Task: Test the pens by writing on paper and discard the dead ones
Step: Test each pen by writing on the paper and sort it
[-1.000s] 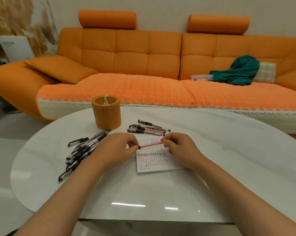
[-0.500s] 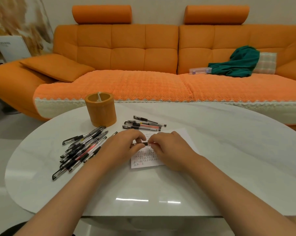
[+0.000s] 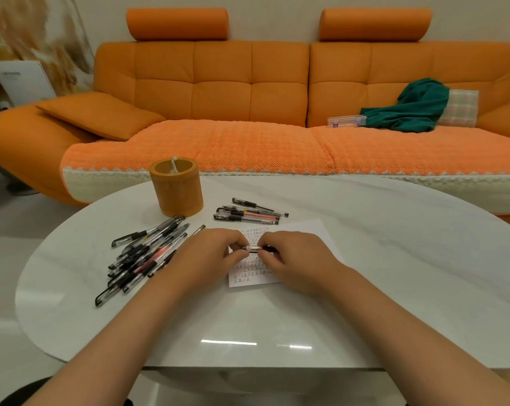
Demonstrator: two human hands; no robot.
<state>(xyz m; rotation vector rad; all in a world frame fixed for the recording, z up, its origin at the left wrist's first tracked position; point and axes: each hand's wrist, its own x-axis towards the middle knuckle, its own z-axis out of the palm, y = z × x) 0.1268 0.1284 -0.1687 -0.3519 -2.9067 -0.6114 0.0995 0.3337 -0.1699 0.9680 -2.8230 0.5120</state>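
Currently, a pen (image 3: 255, 248) is being held level between both hands, just above the paper (image 3: 302, 234). Its left end is being pinched by the fingertips of the left hand (image 3: 211, 257), and its dark grip end is being pinched by the fingertips of the right hand (image 3: 299, 260); both hands are closed narrowly on that one pen. Whether the cap is being pushed on or pulled off cannot be told.

Directly under the grip, the paper is lying flat on the white table (image 3: 394, 259), and rows of small test marks are showing on it between and below the hands. Nothing is pinning the sheet down, so it could be dragged or creased if a wrist is brushed across it.

Just left of the grip, a loose pile of pens (image 3: 143, 256) is being kept close to the left forearm; it could be scattered by that arm, and tested and untested pens could then be mixed up.

Just beyond the grip, a smaller group of pens (image 3: 249, 215) is lying side by side past the paper's far edge. Which group holds the working pens is only being guessed at; a wrong drop would spoil the sorting.

Farther off to the left, an orange holder (image 3: 176, 189) is standing upright. Beyond the table, an orange sofa (image 3: 247, 98) is filling the background.
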